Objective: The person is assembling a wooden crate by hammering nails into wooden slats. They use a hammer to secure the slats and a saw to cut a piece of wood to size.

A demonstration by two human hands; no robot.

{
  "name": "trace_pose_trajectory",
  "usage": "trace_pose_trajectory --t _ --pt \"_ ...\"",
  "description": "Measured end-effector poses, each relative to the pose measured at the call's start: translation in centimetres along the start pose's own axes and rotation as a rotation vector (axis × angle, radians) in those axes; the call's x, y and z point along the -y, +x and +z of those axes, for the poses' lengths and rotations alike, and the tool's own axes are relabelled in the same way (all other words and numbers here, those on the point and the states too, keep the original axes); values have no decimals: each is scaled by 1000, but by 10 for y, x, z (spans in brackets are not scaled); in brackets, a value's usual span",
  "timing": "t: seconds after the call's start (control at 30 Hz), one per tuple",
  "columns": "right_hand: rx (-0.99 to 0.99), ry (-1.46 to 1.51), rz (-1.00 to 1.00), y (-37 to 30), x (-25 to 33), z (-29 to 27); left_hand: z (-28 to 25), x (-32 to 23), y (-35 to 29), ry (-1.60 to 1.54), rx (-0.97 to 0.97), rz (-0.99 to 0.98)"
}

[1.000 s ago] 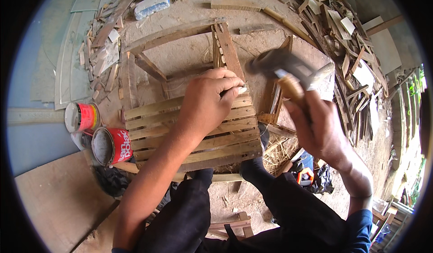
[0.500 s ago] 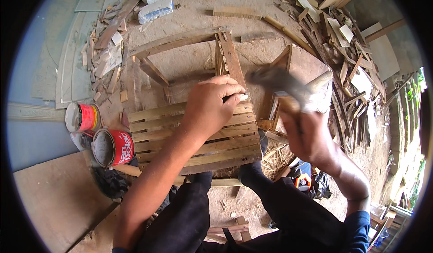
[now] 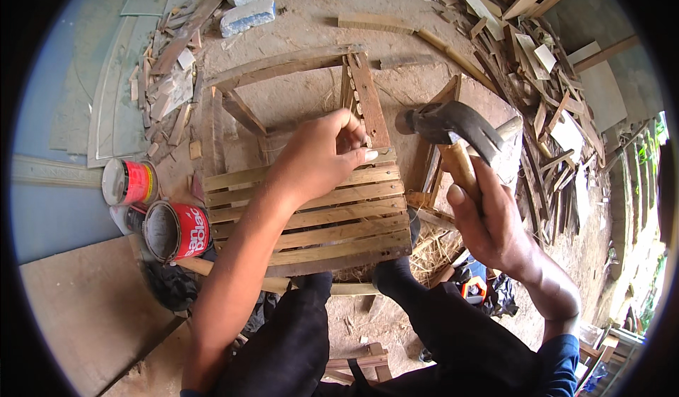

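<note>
A slatted wooden frame (image 3: 318, 220) like a small seat lies before me, its light strips running left to right. At its far edge my left hand (image 3: 318, 149) has its fingers curled, the thumb resting on the right end of the farthest slat (image 3: 386, 157). The hand itself covers part of that slat, and whether a nail is between the fingers is too small to tell. To the right, my right hand (image 3: 493, 223) is wrapped round the wooden handle of a claw hammer (image 3: 456, 127). Its dark metal head is raised beside the frame's upright post (image 3: 369, 103), touching nothing.
Two red-labelled cans (image 3: 189, 233) stand at the left. Behind them a plywood sheet (image 3: 85, 305) lies near blue-grey panels. Scrap wood (image 3: 552, 114) is heaped at the right. White foam blocks (image 3: 247, 16) lie far off, and wood shavings (image 3: 431, 255) are by my foot.
The hammer was blurred in motion and is now sharp, held a little higher. My left index finger has lifted away from the thumb, and that hand has shifted slightly left.
</note>
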State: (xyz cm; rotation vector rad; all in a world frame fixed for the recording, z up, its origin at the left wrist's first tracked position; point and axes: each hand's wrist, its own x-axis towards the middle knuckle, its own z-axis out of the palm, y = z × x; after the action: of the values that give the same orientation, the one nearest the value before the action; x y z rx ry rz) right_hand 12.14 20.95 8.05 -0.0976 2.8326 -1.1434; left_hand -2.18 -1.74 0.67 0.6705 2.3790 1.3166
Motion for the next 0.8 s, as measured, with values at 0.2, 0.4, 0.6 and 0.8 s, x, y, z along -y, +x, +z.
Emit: trace_pose_trajectory --t 0.2,0.4,0.6,0.8 --pt "50 -34 29 1 4 -1 -8 -8 -2 335 127 -122" --pt "96 -11 122 7 14 2 -10 -9 2 242 169 -213" --pt "-84 -4 -10 0 11 1 -8 0 4 197 172 -181" --pt "118 -54 77 -3 13 -5 -6 4 3 169 148 -150"
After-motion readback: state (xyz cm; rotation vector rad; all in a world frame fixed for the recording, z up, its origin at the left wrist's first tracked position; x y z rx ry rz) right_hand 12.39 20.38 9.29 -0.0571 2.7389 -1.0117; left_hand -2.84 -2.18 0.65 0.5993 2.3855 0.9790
